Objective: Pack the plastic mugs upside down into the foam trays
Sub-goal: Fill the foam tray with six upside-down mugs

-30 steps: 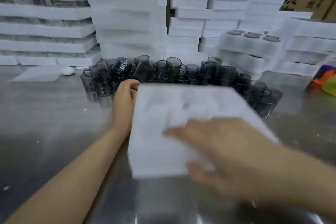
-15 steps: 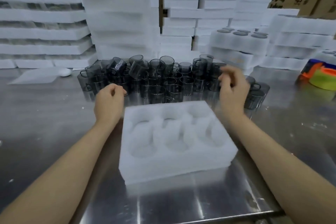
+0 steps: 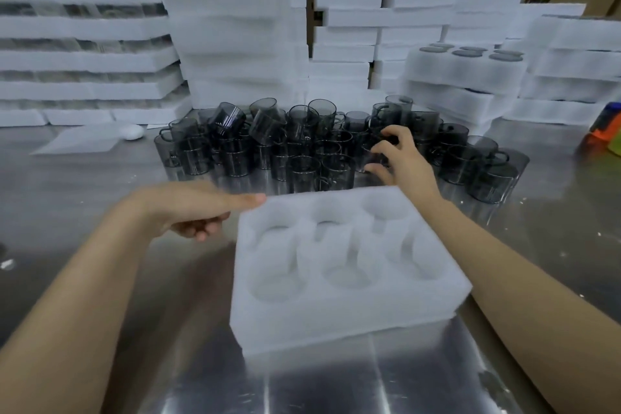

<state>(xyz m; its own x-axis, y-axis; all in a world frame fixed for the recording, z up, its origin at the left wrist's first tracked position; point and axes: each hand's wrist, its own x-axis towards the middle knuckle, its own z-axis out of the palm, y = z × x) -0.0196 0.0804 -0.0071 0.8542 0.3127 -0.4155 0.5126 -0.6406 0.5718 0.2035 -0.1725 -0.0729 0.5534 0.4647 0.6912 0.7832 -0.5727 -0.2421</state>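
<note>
Tray empty, your right hand at the mug pile.

Foam tray (image 3: 342,319) sits between your forearms, all six pockets bare. Your left hand (image 3: 198,208) is flat, fingers pressed together, fingertips touching the tray's far-left corner; it holds nothing. Your right hand (image 3: 400,158) is just beyond the tray's far edge, fingers curled and spread around a smoky plastic mug (image 3: 376,153) at the front of the pile; whether they have closed on it I cannot tell, as your hand hides the contact. The rest of the mugs (image 3: 302,141) are packed rim to rim, some stacked and tilted. They look light, stiff and slick, so take the body across its width or hook the handle, then flip. The foam will likely slide on the steel table (image 3: 74,198); keep your left hand steadying it.
</note>
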